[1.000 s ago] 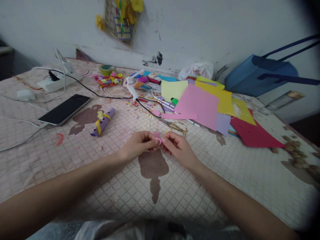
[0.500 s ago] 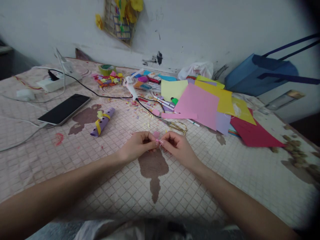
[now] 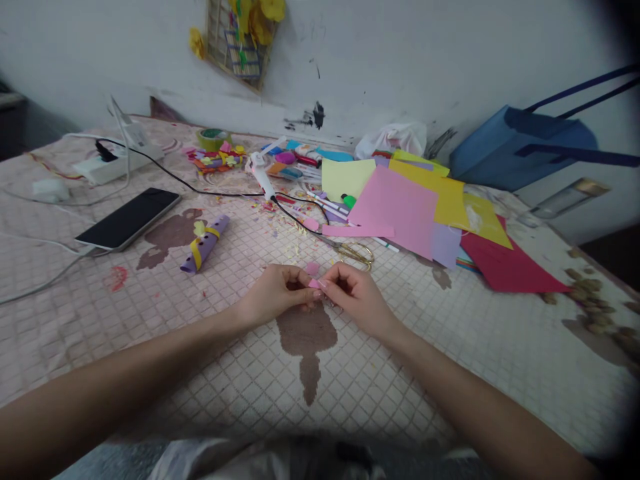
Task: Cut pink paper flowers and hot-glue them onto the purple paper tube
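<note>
Pink paper (image 3: 314,283) is pinched by both hands (image 3: 275,292) (image 3: 356,295), nearly closed and just beside each other.

My left hand (image 3: 277,291) and right hand (image 3: 359,298) pinch pink paper (image 3: 315,284); scissors (image 3: 369,259) lie just beyond, the glue gun (image 3: 263,177) farther back.

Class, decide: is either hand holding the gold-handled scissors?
No: the scissors lie on the tablecloth, while the left hand and right hand pinch a small pink piece.
</note>
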{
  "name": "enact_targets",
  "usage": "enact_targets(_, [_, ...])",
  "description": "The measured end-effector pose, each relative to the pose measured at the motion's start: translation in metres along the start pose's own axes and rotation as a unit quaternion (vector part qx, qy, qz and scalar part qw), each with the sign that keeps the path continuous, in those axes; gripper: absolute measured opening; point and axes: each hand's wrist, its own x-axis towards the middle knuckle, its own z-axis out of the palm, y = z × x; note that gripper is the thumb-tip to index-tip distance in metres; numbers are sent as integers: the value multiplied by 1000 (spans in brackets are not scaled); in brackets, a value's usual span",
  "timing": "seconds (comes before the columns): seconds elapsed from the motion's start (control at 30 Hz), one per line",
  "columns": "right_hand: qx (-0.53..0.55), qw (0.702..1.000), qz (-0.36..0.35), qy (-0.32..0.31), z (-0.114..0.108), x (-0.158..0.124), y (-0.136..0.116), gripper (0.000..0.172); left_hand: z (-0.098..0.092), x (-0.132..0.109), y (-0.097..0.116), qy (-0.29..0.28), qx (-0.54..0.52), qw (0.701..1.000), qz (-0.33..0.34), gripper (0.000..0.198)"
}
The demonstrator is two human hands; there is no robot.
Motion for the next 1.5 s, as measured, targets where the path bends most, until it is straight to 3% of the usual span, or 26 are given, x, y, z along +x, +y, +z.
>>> enact_targets(0.17, [21,1000,-2,-23,1,-2,0,16,-2,0,2,-10,1,1000,10,20])
enact_targets(0.4, [21,999,23,-7,0,2,4,18,-6,3,3,-50,-28,998,-1,22])
enact_targets(0.67, [36,998,43,-34,-1,3,5,24,-8,4,1,-16,51,997,57,23])
enact_targets(0.8, [4,999,19,-46,-1,3,6,24,-8,3,2,-7,76,995,62,23])
enact_targets(0.93, [33,996,39,-77,-1,3,8,25,-7,4,3,4,93,994,60,23])
enact_targets(1.1, [17,999,43,-9,-4,8,16,25,-13,7,2,18,123,991,39,23])
enact_targets(1.2, [-72,997,3,27,-6,12,20,13,-26,10,5,39,237,970,42,17])
enact_targets(1.27, [-131,990,-20,42,-4,16,21,7,-35,11,6,70,346,933,66,14])
enact_targets(1.33, [-185,981,-29,48,-1,22,23,11,-43,12,6,102,431,893,80,13])
enact_targets(1.4, [-244,968,-18,53,2,28,23,15,-47,12,6,126,471,869,80,14])
enact_targets(1.5, [-316,947,15,50,6,37,21,15,-50,13,5,154,473,863,90,21])
